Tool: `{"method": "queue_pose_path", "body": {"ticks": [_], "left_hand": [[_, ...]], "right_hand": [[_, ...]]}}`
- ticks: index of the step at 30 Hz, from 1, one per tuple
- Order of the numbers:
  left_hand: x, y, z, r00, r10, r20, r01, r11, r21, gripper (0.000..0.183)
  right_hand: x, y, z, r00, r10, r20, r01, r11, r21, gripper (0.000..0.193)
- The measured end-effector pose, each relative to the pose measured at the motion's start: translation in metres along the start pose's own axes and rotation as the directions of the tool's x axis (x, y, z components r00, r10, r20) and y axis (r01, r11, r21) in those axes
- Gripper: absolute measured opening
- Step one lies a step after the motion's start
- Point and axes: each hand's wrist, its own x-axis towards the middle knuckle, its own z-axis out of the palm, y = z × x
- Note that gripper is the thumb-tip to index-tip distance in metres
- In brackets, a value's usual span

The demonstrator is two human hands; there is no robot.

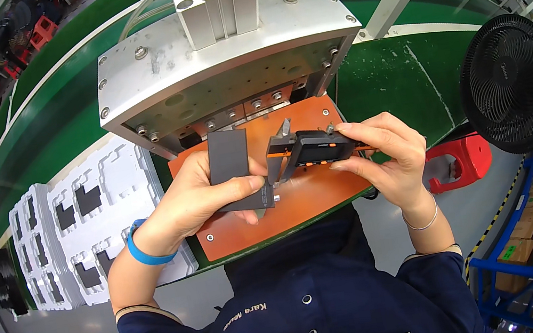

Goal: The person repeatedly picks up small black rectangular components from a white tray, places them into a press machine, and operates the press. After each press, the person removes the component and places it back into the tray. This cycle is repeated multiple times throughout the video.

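Observation:
My left hand (198,199) is closed around a flat, matte black L-shaped block (228,153), thumb across its front and fingers behind. The block stands tilted up above the orange base plate (312,205). In my right hand (391,152) is a black digital caliper (320,147) with orange buttons, pinched between thumb and fingers at its right end. Its jaws point left and lie beside the block's right edge; whether they touch it I cannot tell. The display is too dark to read.
A silver metal press (226,53) stands right behind the orange plate. White moulded trays (112,213) with black pieces lie at left. A black fan (511,83) and a red stool (460,162) are at right. Behind runs a green bench surface (386,83).

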Motion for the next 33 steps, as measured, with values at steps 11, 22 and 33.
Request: {"method": "queue_pose_path", "body": {"ticks": [11,22,33], "left_hand": [[-0.001,-0.001,0.001,1.000,-0.001,-0.021,0.001,1.000,0.003,0.020],[0.001,0.002,0.000,1.000,-0.005,0.014,0.004,1.000,0.028,0.020],[-0.082,0.026,-0.003,0.996,0.088,-0.008,-0.071,0.851,0.521,0.022]], "right_hand": [[-0.004,0.001,0.001,1.000,-0.019,-0.009,0.019,1.000,-0.021,0.046],[-0.003,0.000,-0.001,1.000,-0.009,0.002,0.009,1.000,-0.018,0.045],[-0.044,0.049,-0.055,0.914,0.388,-0.116,-0.392,0.920,-0.020,0.046]]}}
